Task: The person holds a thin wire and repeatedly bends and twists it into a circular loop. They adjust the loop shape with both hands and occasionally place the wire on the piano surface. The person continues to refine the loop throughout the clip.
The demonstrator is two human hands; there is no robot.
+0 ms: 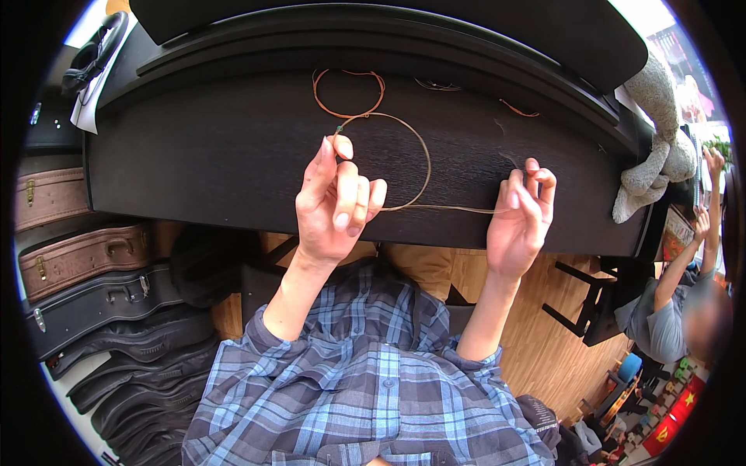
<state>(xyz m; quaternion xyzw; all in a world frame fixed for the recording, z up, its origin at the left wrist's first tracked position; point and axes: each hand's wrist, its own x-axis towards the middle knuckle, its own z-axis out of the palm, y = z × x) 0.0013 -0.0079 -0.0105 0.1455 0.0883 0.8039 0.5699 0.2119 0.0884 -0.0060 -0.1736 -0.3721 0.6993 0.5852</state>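
Observation:
Between my hands runs a thin gold-coloured guitar string, curling in one wide loop above the black surface. My left hand pinches it near a small green end piece, thumb against index finger, the other fingers curled. From the loop's lower side, the string stretches across to my right hand, whose fingers are closed on it. A fine loose end shows just above the right fingers. Just beyond my left fingertips lies a coiled orange string on the surface.
On the black bench-like top lie a pale thin coil and a short orange strand. A grey plush toy hangs at its right end. Instrument cases are stacked at left. Another person sits far right.

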